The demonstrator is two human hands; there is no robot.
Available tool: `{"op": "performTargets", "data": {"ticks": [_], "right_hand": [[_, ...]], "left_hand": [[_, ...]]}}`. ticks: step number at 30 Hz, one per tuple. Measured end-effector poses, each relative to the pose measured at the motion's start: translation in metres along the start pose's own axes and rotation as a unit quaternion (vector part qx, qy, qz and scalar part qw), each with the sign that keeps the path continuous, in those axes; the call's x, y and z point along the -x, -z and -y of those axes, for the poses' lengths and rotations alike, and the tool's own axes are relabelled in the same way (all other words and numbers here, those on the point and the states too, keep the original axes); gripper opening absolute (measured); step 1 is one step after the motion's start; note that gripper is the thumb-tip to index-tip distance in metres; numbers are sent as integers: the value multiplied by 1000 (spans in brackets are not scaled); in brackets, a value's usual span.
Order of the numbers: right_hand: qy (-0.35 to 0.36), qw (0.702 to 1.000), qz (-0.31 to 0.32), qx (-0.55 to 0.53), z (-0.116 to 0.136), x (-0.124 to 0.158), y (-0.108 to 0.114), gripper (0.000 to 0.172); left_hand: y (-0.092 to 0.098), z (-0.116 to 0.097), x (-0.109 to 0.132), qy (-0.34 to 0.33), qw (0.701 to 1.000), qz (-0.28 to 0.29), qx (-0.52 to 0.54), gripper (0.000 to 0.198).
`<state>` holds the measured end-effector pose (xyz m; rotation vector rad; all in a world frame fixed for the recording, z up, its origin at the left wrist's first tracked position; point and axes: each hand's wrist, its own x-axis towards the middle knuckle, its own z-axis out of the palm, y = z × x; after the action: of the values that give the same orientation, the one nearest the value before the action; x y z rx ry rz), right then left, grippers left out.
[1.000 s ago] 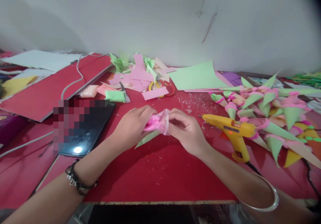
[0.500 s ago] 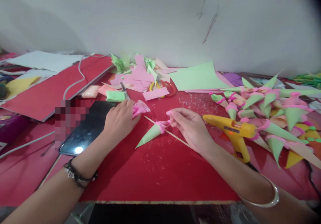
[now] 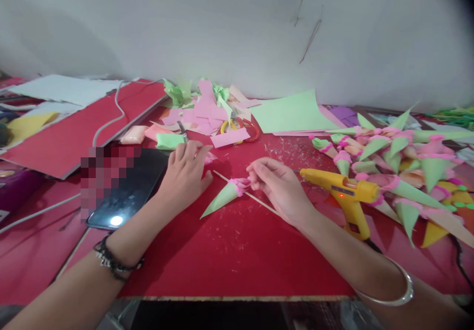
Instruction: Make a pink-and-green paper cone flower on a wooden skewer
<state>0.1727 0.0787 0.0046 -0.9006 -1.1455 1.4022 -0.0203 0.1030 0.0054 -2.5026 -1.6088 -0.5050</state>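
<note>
My left hand point(image 3: 183, 172) hovers beside the phone point(image 3: 129, 187), fingers apart, partly covering a pink clay packet point(image 3: 211, 158). The fingertips of my right hand point(image 3: 278, 188) are pinched together around a small bit of pink clay, now mostly hidden by them. Just left of that hand lies a pale green paper cone point(image 3: 221, 200) with pink ruffled clay at its wide end. The cone rests across a thin wooden stick point(image 3: 261, 203), whose right end runs under my right hand.
To the right, a yellow glue gun point(image 3: 350, 194) with a small red light lies before a pile of green and pink cones point(image 3: 400, 155). Scissors point(image 3: 255, 130), paper scraps point(image 3: 207, 105), a green sheet point(image 3: 289, 113) and a green packet point(image 3: 169, 141) lie toward the wall.
My left hand has let go of the pink clay packet and its fingers have spread. My right fingers have curled in, hiding the pink bit. The cone and stick have not moved.
</note>
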Motion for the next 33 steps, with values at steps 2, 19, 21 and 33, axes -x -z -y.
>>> {"op": "performTargets", "data": {"ticks": [2, 19, 21, 33], "right_hand": [[6, 1000, 1, 9, 0, 0, 1, 18], [17, 999, -30, 22, -1, 0, 1, 14], [6, 999, -33, 21, -2, 0, 1, 8], [128, 950, 8, 285, 4, 1, 0, 4]], "left_hand": [[0, -2, -1, -4, 1000, -8, 14, 43], [5, -17, 0, -122, 982, 37, 141, 42], [5, -17, 1, -118, 982, 52, 141, 44], [-1, -17, 1, -141, 975, 123, 119, 37]]}}
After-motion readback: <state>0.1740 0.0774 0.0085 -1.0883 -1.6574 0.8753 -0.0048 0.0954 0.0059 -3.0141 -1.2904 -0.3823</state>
